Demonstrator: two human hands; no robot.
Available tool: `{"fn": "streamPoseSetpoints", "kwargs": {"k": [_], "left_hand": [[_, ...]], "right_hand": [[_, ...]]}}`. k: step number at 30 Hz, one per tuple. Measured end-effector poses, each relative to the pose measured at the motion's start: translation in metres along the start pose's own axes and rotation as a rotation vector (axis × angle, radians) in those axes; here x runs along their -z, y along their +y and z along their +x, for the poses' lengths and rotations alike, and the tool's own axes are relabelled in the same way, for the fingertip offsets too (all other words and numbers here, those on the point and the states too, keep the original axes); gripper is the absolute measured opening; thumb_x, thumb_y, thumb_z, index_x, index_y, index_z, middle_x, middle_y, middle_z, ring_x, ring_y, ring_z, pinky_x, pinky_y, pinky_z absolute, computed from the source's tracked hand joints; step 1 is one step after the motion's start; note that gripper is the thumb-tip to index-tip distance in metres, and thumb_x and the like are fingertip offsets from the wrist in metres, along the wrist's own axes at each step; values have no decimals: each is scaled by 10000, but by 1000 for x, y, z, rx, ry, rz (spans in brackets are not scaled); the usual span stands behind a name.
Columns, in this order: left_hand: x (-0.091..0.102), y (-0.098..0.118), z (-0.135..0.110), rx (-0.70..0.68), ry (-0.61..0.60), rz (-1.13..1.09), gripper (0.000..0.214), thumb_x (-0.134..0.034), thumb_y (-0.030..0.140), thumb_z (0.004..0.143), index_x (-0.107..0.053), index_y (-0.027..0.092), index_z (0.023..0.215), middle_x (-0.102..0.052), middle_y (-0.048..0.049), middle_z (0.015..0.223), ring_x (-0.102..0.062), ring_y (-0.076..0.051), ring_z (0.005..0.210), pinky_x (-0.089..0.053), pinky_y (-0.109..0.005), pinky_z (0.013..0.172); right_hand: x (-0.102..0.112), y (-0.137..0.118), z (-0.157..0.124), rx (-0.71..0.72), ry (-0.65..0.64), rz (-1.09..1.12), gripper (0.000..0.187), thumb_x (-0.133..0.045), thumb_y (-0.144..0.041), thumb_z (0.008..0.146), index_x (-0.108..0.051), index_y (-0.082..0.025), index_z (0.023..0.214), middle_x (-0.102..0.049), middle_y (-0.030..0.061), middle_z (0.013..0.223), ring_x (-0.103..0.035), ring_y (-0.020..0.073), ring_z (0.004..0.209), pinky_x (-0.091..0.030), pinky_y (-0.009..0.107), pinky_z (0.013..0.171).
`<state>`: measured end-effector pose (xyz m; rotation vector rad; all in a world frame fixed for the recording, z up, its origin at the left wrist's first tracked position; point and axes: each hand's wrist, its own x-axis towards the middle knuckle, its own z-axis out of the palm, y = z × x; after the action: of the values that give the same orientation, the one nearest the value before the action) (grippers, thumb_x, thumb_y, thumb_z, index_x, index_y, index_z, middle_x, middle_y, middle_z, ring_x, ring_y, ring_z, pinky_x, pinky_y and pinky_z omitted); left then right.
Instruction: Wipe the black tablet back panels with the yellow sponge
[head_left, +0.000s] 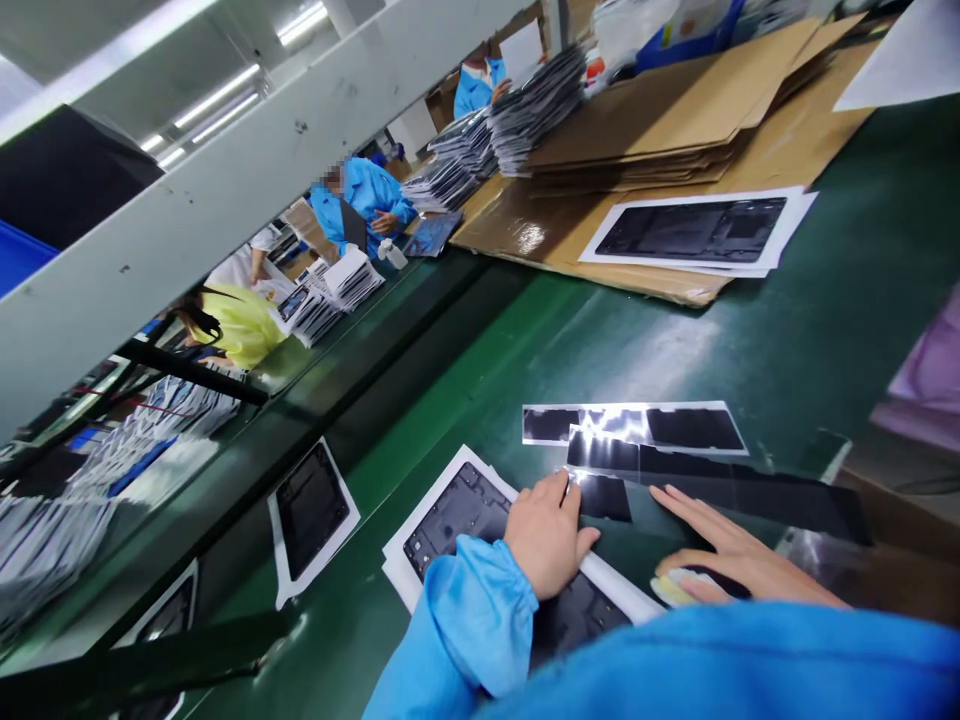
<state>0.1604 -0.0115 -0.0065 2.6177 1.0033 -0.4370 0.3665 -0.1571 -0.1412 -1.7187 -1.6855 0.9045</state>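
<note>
My left hand, in a blue sleeve, reaches over a black panel with moulded frame detail on white sheets. Its fingertips touch or nearly touch the left edge of a glossy black film strip; its thumb is spread away from them. My right hand is low over the table to the right, its upper fingers stretched toward the film. Held under its lower fingers is a small yellow-and-white pad, partly hidden. Another black film strip with a white border lies just beyond.
A framed black panel on white paper rests on flattened cardboard. More panels lie on the green conveyor. A metal beam crosses the upper left. Co-workers and stacked sheets are farther back.
</note>
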Motion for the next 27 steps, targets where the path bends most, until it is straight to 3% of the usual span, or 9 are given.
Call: {"fn": "streamPoseSetpoints", "kwargs": {"k": [7, 13, 19, 21, 24, 27], "left_hand": [[-8, 1, 2, -6, 57, 21, 628, -611, 481, 913, -554, 80, 1392, -523, -223, 1461, -549, -368, 1309, -531, -484, 1046], [-12, 10, 9, -4, 93, -24, 660, -585, 482, 928, -500, 62, 1430, -520, -229, 1463, -527, -373, 1325, -511, -479, 1045], [0, 27, 20, 81, 126, -159, 741, -582, 534, 911, -439, 54, 1457, -622, -209, 1351, -636, -364, 1169, -546, -476, 970], [2, 29, 22, 98, 140, -180, 565, -537, 438, 948, -508, 95, 1396, -684, -174, 1251, -677, -349, 1076, -571, -456, 872], [5, 23, 24, 116, 194, -237, 313, -442, 288, 981, -636, 173, 1198, -742, -115, 1092, -713, -300, 952, -565, -403, 771], [8, 4, 20, 190, 287, -376, 328, -377, 276, 1005, -677, 172, 925, -747, -98, 954, -710, -241, 858, -541, -340, 746]], "right_hand": [[13, -27, 25, 98, -162, 12, 358, -574, -577, 888, -787, -326, 1028, -180, -14, 1668, -114, 368, 1514, -142, 585, 1213], [25, -50, 54, 159, -323, 68, 442, -542, -599, 892, -802, -264, 1017, -408, 125, 1578, -236, 397, 1487, -184, 621, 1201], [35, -61, 73, 275, -347, 76, 420, -582, -579, 874, -792, -276, 1074, -661, 132, 1323, -440, 381, 1394, -229, 607, 1206], [35, -59, 75, 273, -393, 41, 424, -572, -597, 876, -803, -273, 1025, -624, 126, 1382, -431, 382, 1401, -222, 606, 1210], [30, -39, 73, 210, -392, -7, 461, -533, -645, 877, -809, -292, 983, -401, 71, 1591, -292, 382, 1477, -205, 585, 1215], [26, -5, 68, 160, -289, -53, 481, -507, -692, 861, -801, -341, 1010, -271, -13, 1645, -227, 356, 1500, -236, 549, 1206]]}}
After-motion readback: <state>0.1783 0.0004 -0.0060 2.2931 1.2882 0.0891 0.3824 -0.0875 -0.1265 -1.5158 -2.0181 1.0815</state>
